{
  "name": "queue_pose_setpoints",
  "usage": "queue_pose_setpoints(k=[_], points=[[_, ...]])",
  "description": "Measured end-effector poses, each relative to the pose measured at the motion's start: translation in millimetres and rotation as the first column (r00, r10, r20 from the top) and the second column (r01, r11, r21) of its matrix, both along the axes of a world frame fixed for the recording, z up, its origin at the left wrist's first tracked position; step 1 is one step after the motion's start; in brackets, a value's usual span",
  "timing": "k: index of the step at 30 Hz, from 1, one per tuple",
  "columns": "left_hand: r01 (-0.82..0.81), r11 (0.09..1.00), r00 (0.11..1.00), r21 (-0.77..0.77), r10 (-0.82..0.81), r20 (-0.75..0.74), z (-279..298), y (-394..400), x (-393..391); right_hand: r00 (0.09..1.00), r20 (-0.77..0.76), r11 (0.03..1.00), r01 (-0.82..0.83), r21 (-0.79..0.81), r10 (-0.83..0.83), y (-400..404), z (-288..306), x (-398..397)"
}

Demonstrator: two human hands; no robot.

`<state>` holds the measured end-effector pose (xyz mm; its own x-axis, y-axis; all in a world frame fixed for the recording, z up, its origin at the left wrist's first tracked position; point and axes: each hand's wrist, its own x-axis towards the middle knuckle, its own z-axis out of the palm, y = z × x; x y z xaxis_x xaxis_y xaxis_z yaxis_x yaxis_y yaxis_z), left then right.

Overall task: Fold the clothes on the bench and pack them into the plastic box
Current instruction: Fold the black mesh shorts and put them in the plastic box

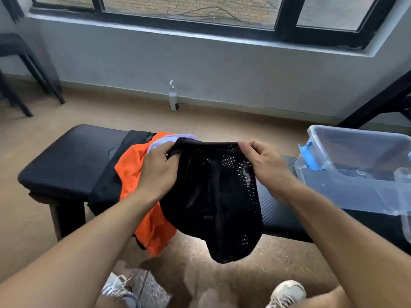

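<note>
Pinching the top edge of a black mesh garment [213,196] at either corner, the left hand [155,170] and right hand [264,163] hold it hanging lengthwise over the bench [66,161]. The clear plastic box [355,165] sits to the right, nearer the right hand, apparently holding no clothes; orange [133,174] and other clothes lie left.
</note>
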<state>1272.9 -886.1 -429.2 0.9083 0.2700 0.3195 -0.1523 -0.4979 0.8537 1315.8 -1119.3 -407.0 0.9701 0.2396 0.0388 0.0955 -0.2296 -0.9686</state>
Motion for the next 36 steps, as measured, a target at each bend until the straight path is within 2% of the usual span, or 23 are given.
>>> queue_pose_setpoints(k=[2, 4, 5, 7, 9, 11, 13, 16, 20, 25, 27, 29, 32, 34, 36], points=[[0.035, 0.999, 0.999, -0.028, -0.036, -0.03, -4.2, -4.3, 4.7, 0.999, -0.046, 1.0, 0.005, 0.023, -0.004, 4.0, -3.0, 1.6], [0.074, 0.994, 0.995, -0.075, -0.079, -0.058, -5.3, -12.8, 5.4, 0.985, -0.152, 0.992, -0.065, 0.109, 0.082, 8.7, -1.5, -1.4], [0.078, 0.992, 0.994, -0.096, -0.084, -0.067, -4.5, -17.4, 4.3, 0.976, -0.166, 0.987, -0.128, 0.093, 0.142, 9.6, 1.0, -4.1], [0.066, 0.987, 0.993, -0.145, -0.079, -0.087, -3.6, -24.6, 3.2, 0.947, -0.184, 0.961, -0.273, -0.03, 0.263, 12.0, 3.9, -9.1], [0.06, 0.978, 0.991, -0.202, -0.084, -0.109, -2.6, -26.5, 1.8, 0.933, -0.163, 0.907, -0.352, -0.23, 0.321, 15.7, 1.6, -13.7], [0.083, 0.952, 0.982, -0.295, -0.13, -0.141, 0.2, -27.0, -1.8, 0.951, -0.062, 0.884, -0.306, -0.354, 0.304, 19.5, -5.0, -17.1], [0.134, 0.926, 0.968, -0.354, -0.199, -0.156, 3.0, -27.9, -5.8, 0.963, 0.017, 0.909, -0.248, -0.336, 0.269, 22.7, -8.5, -19.5], [0.114, 0.958, 0.989, -0.265, -0.135, -0.062, 3.4, -25.1, -4.3, 0.971, 0.065, 0.936, -0.201, -0.288, 0.229, 21.1, -3.8, -16.6], [-0.084, 0.986, 0.996, -0.147, 0.089, 0.029, 5.4, -9.6, -0.1, 0.991, -0.063, 0.992, -0.118, -0.048, 0.115, 7.3, -3.1, -0.7], [-0.335, 0.938, 0.941, -0.086, 0.328, -0.083, 6.6, 20.9, 8.8, 0.958, -0.221, 0.964, 0.219, 0.151, -0.183, -5.6, -12.1, 22.9], [-0.379, 0.924, 0.921, -0.051, 0.371, -0.121, 7.5, 28.5, 7.3, 0.945, -0.233, 0.947, 0.273, 0.169, -0.231, -8.5, -9.4, 25.6], [-0.328, 0.944, 0.939, -0.043, 0.321, -0.123, 9.2, 26.4, 3.2, 0.951, -0.238, 0.946, 0.247, 0.207, -0.196, -9.0, -2.3, 23.6], [-0.069, 0.998, 0.994, 0.001, 0.069, -0.079, 8.8, 9.6, -3.4, 0.964, -0.266, 0.932, 0.121, 0.342, -0.028, -6.7, 11.8, 15.0], [0.13, 0.991, 0.986, 0.029, -0.126, -0.113, 5.9, -3.9, -8.7, 0.951, -0.288, 0.906, 0.022, 0.423, 0.111, -4.4, 21.5, 6.3], [0.279, 0.96, 0.938, 0.022, -0.268, -0.22, 2.6, -15.4, -12.1, 0.913, -0.294, 0.863, -0.108, 0.493, 0.282, -1.7, 32.0, -4.4]])
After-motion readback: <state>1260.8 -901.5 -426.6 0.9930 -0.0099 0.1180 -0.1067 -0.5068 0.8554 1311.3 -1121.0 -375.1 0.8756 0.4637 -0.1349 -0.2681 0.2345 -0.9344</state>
